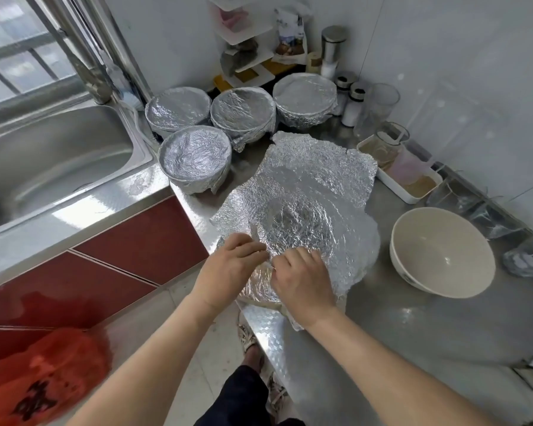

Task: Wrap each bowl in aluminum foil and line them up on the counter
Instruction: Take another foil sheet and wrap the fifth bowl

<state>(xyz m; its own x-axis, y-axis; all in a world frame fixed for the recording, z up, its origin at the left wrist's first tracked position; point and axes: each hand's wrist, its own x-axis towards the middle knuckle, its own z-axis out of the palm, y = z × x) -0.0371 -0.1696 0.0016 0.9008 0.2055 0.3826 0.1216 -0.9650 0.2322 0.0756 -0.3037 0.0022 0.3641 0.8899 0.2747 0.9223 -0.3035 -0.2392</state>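
Your left hand [231,267] and right hand [302,279] meet at the near edge of the crinkled aluminium foil sheet [317,182]. The fingers of both hands are curled into it and pinch it down. The sheet sags into the bowl beneath it [263,304], of which only a pale sliver shows under your wrists. The sheet's far corners lie loose and flat on the embossed stainless steel counter [382,327].

Just right of the foil stands a bare cream ceramic bowl [440,253], upright and apart from it. Beyond the sheet are four foil-wrapped bowls. The nearest wrapped bowl [194,156] sits by the counter's left edge. Behind it the left rear wrapped bowl [179,109], the middle rear wrapped bowl [243,111] and the right rear wrapped bowl [305,98] form a row.

A white rectangular tray [413,196] lies at the right by the wall. The steel sink [43,155] is at the far left.
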